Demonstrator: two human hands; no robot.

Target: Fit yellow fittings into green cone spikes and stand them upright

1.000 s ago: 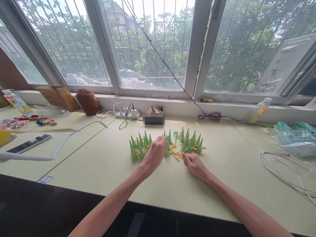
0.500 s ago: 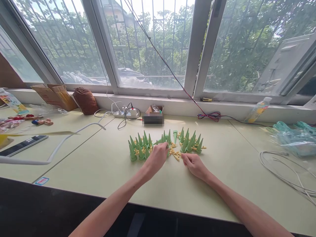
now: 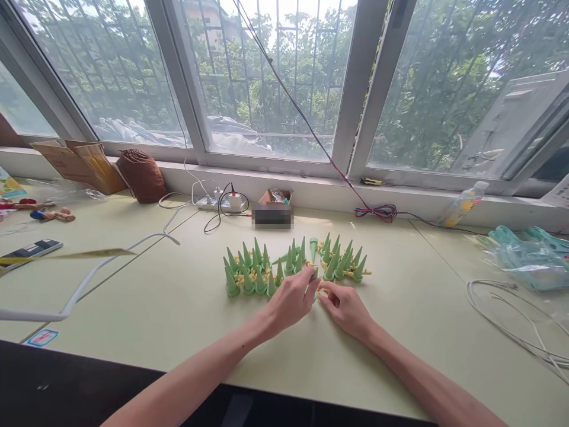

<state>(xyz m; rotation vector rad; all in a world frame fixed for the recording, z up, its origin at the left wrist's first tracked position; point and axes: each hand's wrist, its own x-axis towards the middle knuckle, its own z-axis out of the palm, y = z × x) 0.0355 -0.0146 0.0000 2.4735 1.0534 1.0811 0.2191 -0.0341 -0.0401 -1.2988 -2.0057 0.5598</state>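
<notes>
Left hand pinched nearly closed on green cone, mostly hidden by fingers, just beside right fingertips. Right hand sat half curled, thumb and forefinger close together at yellow pegs; whether it gripped any, could not tell. Upright cones stood clustered on tabletop, left and right beyond hands.

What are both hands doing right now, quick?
Left hand: closed on a green cone.
Right hand: curled, at the yellow pieces; whether holding one cannot be told.
</notes>
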